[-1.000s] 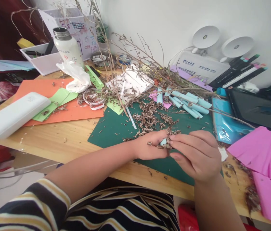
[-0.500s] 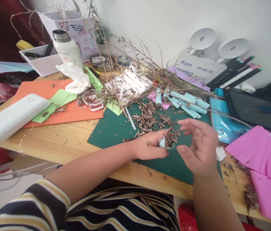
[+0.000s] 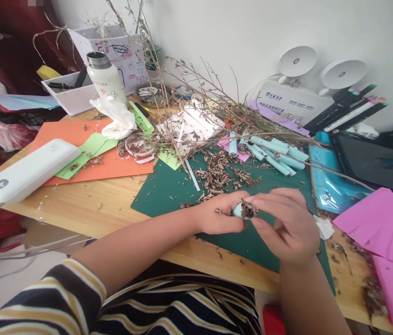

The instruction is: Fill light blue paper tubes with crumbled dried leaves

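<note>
My left hand is wrapped round a small light-blue paper tube, held over the near part of the green cutting mat. Crumbled dried leaves stick out of the tube's open end. Thumb and fingertips of my right hand pinch those leaves at the opening. Beyond my hands a pile of dry brown leaves lies on the mat. Several rolled light-blue paper tubes lie at the mat's far right.
Dry branches stretch across the back. On the left are a white power bank, orange paper and an open bottle. To the right lie pink paper strips, a blue packet and a black tablet.
My right hand has moved left to the tube's opening, and its fingers have closed onto the leaves there. My left hand still holds the tube. The view has shifted slightly.
</note>
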Tool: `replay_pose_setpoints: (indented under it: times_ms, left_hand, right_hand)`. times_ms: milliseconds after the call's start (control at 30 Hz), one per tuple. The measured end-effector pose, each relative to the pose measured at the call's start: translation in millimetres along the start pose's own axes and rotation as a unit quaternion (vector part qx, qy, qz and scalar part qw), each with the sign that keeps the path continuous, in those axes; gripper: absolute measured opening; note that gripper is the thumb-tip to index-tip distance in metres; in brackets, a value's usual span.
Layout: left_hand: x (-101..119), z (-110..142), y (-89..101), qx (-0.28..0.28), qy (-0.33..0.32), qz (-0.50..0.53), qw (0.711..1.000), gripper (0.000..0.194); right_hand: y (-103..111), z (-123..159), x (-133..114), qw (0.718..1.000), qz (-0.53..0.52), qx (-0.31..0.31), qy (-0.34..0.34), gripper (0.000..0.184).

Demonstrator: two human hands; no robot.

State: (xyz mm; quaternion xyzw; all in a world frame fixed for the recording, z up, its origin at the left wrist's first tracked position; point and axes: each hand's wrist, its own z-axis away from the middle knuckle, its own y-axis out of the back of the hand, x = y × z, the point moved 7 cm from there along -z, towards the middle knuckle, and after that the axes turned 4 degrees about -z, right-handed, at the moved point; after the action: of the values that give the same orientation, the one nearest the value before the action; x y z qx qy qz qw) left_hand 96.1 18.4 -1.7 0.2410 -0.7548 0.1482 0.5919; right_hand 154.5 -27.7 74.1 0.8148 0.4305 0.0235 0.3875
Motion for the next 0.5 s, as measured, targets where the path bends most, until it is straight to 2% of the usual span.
replay_pose_setpoints:
  times_ms: [167, 367, 500]
  left_hand:
    - [1.0, -0.1, -0.5, -0.001, 0.014, -0.002, 1.000, 0.018]
    - [2.9, -0.4, -1.7, -0.011, -0.027, 0.029, 0.999, 0.020]
    - [0.4, 0.0, -1.1, -0.014, 0.002, 0.023, 1.000, 0.018]
  right_hand:
    - [1.0, -0.5, -6.5, 0.998, 0.054, -0.008, 0.029, 0.026]
    - [-3.7, 2.1, -6.2, 0.997, 0.056, -0.032, 0.037, 0.023]
    - [-0.6, 2.9, -2.9, 0.998, 0.039, -0.031, 0.024, 0.024]
